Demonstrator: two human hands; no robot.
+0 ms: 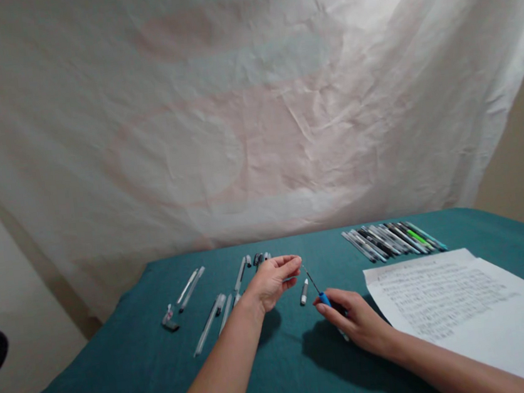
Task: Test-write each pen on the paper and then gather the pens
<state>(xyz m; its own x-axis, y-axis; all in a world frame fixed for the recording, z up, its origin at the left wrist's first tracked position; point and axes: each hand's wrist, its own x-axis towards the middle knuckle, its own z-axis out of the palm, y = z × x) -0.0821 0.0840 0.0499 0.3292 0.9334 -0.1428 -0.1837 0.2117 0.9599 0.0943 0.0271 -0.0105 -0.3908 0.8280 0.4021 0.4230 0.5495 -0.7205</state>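
My left hand hovers above the teal table, fingers pinched on a small, thin clear pen part I can barely make out. My right hand rests on the cloth and grips a pen refill with a blue end, its thin dark tip pointing up toward the left fingertips. A small white pen cap lies on the table between the two hands.
Several disassembled clear pen barrels and parts lie left of my hands. A row of several assembled pens sits at the back right. White handwritten sheets of paper cover the right side. A wrinkled white cloth hangs behind.
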